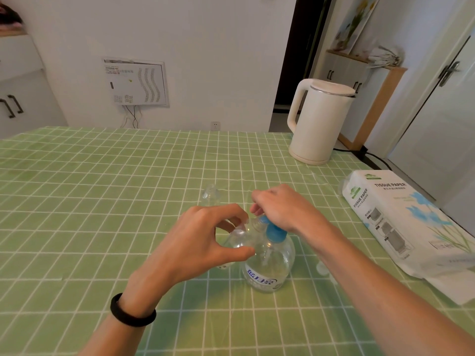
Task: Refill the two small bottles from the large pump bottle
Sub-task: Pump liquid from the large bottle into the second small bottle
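Though the right hand (pixel 282 209), fingers curled, hides the pump head it clasps atop the large pump bottle (pixel 272 263) toward the near edge of the table (pixel 77 201), the left hand (pixel 195 242) pinches a tilted small bottle (pixel 237 238) beside it.

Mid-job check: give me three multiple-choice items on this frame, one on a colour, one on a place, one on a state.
1. The large pump bottle has a pump top that is: A red; B blue; C black.
2. The free small bottle stands: A beyond both hands on the tablecloth; B on the floor; C on top of the pump.
3. The left hand: A lies flat; B holds the other small bottle at the spout; C hangs empty.

Answers: B, blue shows under the right hand. A, it stands alone behind the hands. B, thumb and fingers curl round the tilted bottle.
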### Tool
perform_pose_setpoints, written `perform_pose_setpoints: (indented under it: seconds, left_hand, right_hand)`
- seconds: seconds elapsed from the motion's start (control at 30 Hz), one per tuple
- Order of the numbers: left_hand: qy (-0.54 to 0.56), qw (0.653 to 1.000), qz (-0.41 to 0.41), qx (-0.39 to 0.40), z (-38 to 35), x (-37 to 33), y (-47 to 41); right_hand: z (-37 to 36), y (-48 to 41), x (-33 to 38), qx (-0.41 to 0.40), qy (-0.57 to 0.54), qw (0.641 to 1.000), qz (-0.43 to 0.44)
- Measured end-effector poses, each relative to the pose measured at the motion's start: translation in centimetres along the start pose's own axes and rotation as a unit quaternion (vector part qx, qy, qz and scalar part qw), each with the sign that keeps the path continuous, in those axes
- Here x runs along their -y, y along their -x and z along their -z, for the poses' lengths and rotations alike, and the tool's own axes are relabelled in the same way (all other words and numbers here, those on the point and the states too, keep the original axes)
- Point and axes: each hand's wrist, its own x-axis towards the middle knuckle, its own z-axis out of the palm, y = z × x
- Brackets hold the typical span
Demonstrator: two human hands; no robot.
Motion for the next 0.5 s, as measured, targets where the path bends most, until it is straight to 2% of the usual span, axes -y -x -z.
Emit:
perform_pose_setpoints:
  seconds: [0.27, 0.5]
  left_hand:
    - [-0.012, 1.000, -0.008, 0.007, 0.04, 0.12, 0.01]
    - [0.025, 1.000, -0.015, -0.009, 0.03, 0.14, 0.00]
  right_hand:
    - [-0.09, 0.44, 0.30, 0.023, 0.018, 1.000, -0.007]
    - [0.39, 0.09, 0.27, 0.002, 0.021, 1.000, 0.000]
